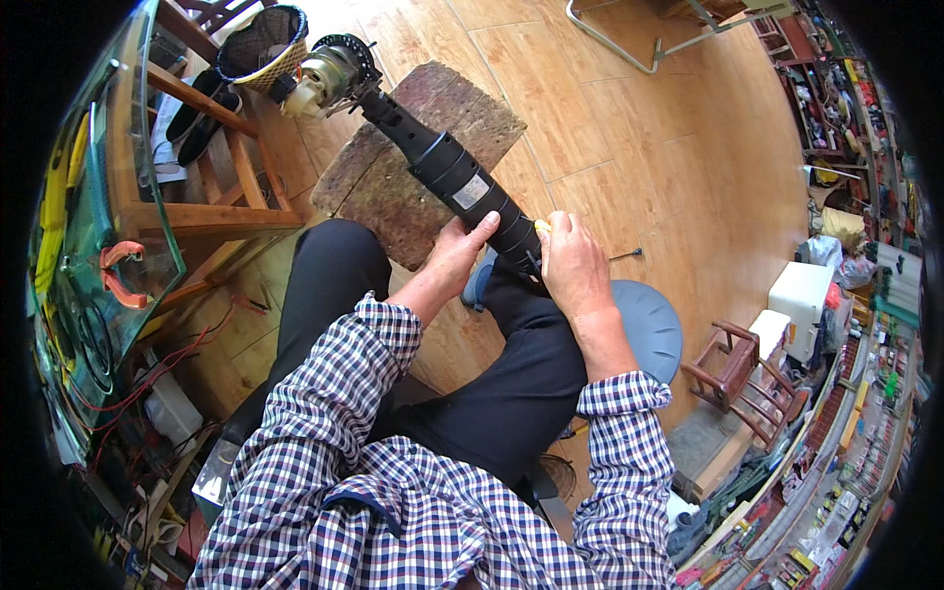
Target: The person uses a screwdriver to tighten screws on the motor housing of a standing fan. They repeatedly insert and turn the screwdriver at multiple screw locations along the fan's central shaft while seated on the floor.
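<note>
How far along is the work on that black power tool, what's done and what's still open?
Done, it seems: the front casing is off, since the motor sits bare at the far end of the black power tool. In hand: the left hand steadies the body while the right hand works at its near end, apparently with a yellow-handled tool. Left: the motor is still uncovered.

A worn brown mat (433,157) lies on the wooden plank floor (629,138), a glass-topped wooden table (147,187) stands at the left with black shoes (202,113) beneath, and a small wooden chair (742,379) sits beside a white box (801,295).
</note>
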A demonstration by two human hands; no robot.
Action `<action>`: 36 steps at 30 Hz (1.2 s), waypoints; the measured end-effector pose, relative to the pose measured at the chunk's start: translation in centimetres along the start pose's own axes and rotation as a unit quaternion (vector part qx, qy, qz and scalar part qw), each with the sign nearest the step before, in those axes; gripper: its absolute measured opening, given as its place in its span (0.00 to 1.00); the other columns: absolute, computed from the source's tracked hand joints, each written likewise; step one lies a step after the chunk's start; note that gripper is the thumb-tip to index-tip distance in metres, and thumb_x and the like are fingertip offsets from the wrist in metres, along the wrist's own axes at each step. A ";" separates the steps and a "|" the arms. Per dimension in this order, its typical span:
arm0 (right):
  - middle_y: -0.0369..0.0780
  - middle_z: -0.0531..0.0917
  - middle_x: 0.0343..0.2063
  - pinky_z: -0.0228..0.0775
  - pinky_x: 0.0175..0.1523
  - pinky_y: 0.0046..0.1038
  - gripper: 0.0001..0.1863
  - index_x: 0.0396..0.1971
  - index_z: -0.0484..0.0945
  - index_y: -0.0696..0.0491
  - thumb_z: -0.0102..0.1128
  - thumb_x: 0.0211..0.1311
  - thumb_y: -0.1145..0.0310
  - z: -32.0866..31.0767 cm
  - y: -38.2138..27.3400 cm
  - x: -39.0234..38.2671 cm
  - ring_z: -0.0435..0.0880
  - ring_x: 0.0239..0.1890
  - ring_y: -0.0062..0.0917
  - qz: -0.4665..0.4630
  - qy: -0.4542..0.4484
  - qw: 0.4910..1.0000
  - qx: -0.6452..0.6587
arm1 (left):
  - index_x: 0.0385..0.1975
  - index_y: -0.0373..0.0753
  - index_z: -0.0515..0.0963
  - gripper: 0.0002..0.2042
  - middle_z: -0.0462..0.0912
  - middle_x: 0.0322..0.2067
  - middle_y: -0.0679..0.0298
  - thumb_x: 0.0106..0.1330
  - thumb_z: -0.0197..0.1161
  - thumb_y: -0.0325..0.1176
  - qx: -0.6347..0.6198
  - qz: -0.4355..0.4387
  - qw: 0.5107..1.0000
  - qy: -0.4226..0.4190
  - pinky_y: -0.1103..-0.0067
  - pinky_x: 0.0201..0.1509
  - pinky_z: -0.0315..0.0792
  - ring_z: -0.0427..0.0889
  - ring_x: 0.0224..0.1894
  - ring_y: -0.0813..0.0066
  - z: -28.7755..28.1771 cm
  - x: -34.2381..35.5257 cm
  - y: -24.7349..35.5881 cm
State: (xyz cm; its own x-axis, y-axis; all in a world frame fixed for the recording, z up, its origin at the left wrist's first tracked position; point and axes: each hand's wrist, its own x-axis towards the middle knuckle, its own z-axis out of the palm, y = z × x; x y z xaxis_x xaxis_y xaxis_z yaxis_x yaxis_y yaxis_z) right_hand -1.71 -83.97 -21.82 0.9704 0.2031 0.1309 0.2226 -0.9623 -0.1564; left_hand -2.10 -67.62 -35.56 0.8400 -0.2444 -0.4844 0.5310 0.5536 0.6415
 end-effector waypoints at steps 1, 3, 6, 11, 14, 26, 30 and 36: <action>0.51 0.87 0.29 0.80 0.40 0.48 0.22 0.36 0.80 0.56 0.60 0.75 0.49 -0.1 0.2 -0.1 0.89 0.34 0.50 0.007 -0.019 1.000 0.000 | 0.67 0.27 0.72 0.35 0.78 0.65 0.53 0.72 0.72 0.49 0.001 0.000 1.000 0.002 0.67 0.77 0.60 0.73 0.69 0.63 0.2 -0.1 0.2; 0.52 0.87 0.32 0.79 0.41 0.49 0.21 0.38 0.79 0.56 0.61 0.74 0.50 -0.6 -0.3 0.1 0.88 0.36 0.51 0.050 -0.074 0.996 0.002 | 0.67 0.27 0.72 0.35 0.78 0.66 0.53 0.72 0.72 0.49 0.003 0.003 1.000 -0.001 0.67 0.77 0.60 0.73 0.69 0.64 0.1 0.0 0.1; 0.53 0.88 0.38 0.78 0.41 0.49 0.19 0.42 0.78 0.56 0.63 0.73 0.53 -2.0 -1.0 0.9 0.87 0.40 0.51 0.143 -0.171 0.975 -0.012 | 0.67 0.27 0.72 0.35 0.78 0.66 0.53 0.72 0.72 0.49 0.003 0.004 1.000 -0.005 0.67 0.78 0.60 0.73 0.69 0.64 -0.2 0.1 -0.1; 0.48 0.87 0.38 0.81 0.43 0.47 0.18 0.36 0.80 0.55 0.64 0.72 0.54 -1.9 -1.8 0.8 0.89 0.41 0.46 0.104 -0.095 0.989 -0.054 | 0.66 0.30 0.73 0.34 0.80 0.63 0.59 0.72 0.71 0.52 0.023 0.009 1.000 -0.006 0.69 0.73 0.65 0.76 0.65 0.70 0.0 0.1 0.0; 0.47 0.87 0.41 0.81 0.44 0.48 0.17 0.35 0.80 0.54 0.64 0.72 0.54 -0.9 -0.2 0.3 0.88 0.43 0.47 0.004 -0.083 0.995 -0.054 | 0.65 0.30 0.74 0.34 0.81 0.61 0.62 0.72 0.71 0.53 0.028 0.013 1.000 -0.001 0.71 0.69 0.67 0.77 0.60 0.71 0.1 0.0 -0.1; 0.52 0.88 0.32 0.81 0.46 0.49 0.18 0.31 0.85 0.55 0.61 0.73 0.55 -1.2 -0.8 2.2 0.90 0.42 0.50 0.159 -0.183 0.969 -0.041 | 0.62 0.34 0.77 0.32 0.81 0.55 0.67 0.71 0.71 0.54 0.043 0.010 0.999 0.022 0.74 0.58 0.67 0.73 0.51 0.78 0.4 -0.2 0.4; 0.53 0.86 0.34 0.80 0.45 0.51 0.17 0.32 0.84 0.55 0.61 0.72 0.56 -1.7 -0.9 1.4 0.89 0.39 0.51 0.011 -0.137 0.989 -0.062 | 0.63 0.34 0.76 0.32 0.82 0.56 0.67 0.70 0.72 0.53 0.038 0.006 0.999 0.017 0.75 0.57 0.67 0.73 0.51 0.78 0.1 0.3 -0.1; 0.52 0.87 0.32 0.80 0.44 0.48 0.15 0.31 0.86 0.54 0.63 0.69 0.58 -1.2 -0.6 2.1 0.89 0.37 0.49 0.038 -0.153 0.987 -0.030 | 0.66 0.32 0.74 0.34 0.81 0.61 0.63 0.71 0.72 0.53 0.044 0.014 0.999 0.010 0.73 0.63 0.66 0.75 0.58 0.73 -0.2 0.2 -0.3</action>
State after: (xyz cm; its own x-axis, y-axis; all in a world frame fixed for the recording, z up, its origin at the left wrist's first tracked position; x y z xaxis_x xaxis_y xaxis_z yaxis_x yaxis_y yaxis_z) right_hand 0.13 -83.21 -20.23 0.9690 0.1665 -0.1827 0.1512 -0.9839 -0.0952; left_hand -2.10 -67.71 -36.00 0.8530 -0.2138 -0.4762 0.5156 0.4871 0.7049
